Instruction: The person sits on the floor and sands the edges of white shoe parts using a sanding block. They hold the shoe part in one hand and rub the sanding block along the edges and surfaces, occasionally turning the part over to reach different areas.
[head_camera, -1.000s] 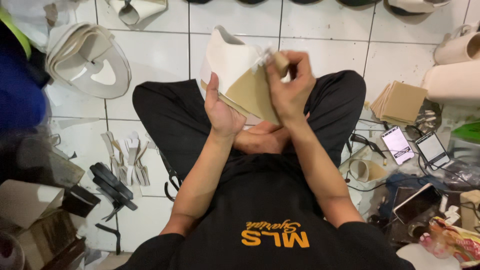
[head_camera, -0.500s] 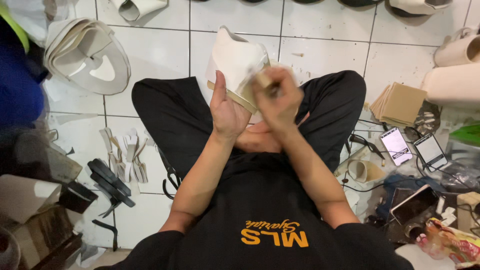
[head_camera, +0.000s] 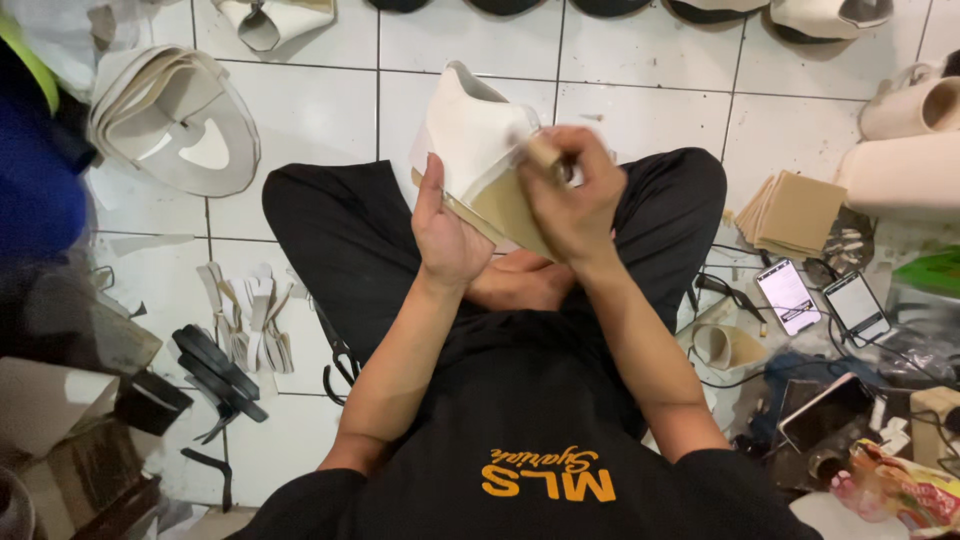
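Shoe (head_camera: 470, 135), white, tan sole up: left hand (head_camera: 448, 235) clasps it; right hand (head_camera: 570, 195) fingers pinch brush (head_camera: 546, 152) at sole edge; coating unfinished, apparently.

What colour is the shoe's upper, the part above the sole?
White, on the shoe; clearest in the head view.

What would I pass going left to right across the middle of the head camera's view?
Stacked pale shoe uppers → left hand → white shoe → right hand → stack of tan sheets → two phones.
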